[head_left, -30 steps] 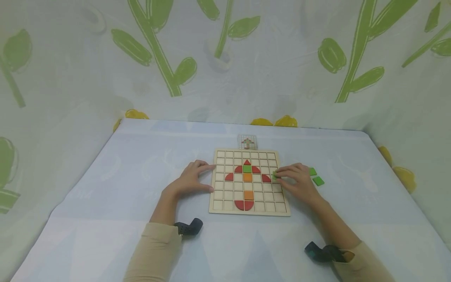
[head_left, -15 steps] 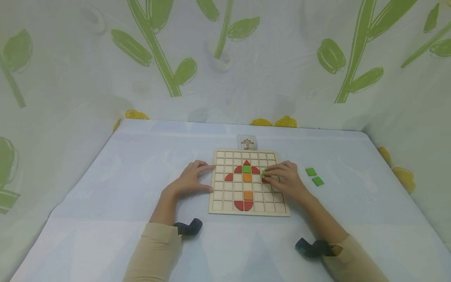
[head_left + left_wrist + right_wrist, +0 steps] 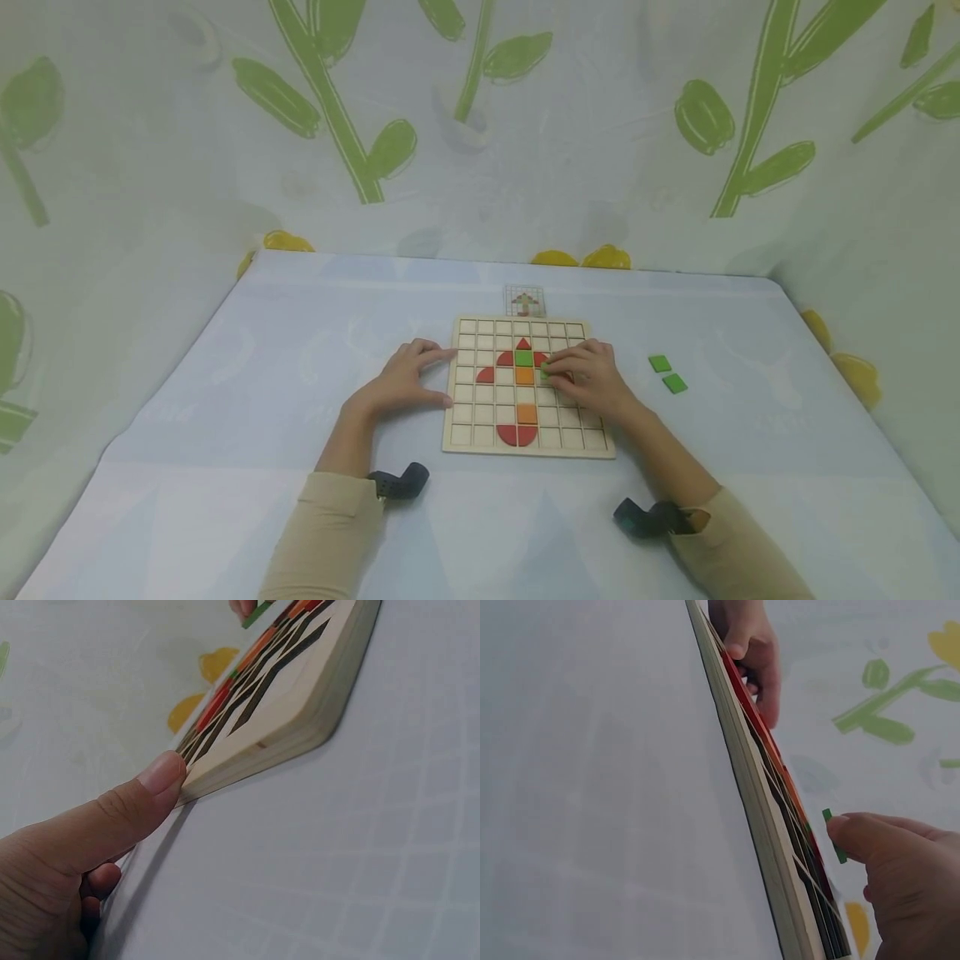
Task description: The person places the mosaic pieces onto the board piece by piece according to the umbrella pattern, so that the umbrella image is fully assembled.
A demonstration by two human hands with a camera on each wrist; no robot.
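A wooden grid board [image 3: 483,414] lies on the table, with red, orange and green pieces set in several cells. My right hand [image 3: 600,383] pinches a green square tile [image 3: 842,855] between thumb and fingers, just over the board. In the head view that tile is beside the upper orange square [image 3: 524,376], and the hand hides some red pieces on that side. My left hand [image 3: 397,379] touches the board's left edge with thumb and index finger spread apart. The left wrist view shows its thumb [image 3: 161,774] against the wooden edge.
Two loose green square tiles [image 3: 659,363] lie on the table right of the board. A small pattern card [image 3: 525,300] sits at the board's far edge. A patterned cloth wall [image 3: 585,167] rises behind the table.
The right hand has moved left over the board with the green tile, from the right edge to near the middle column. The left hand stays at the left edge.
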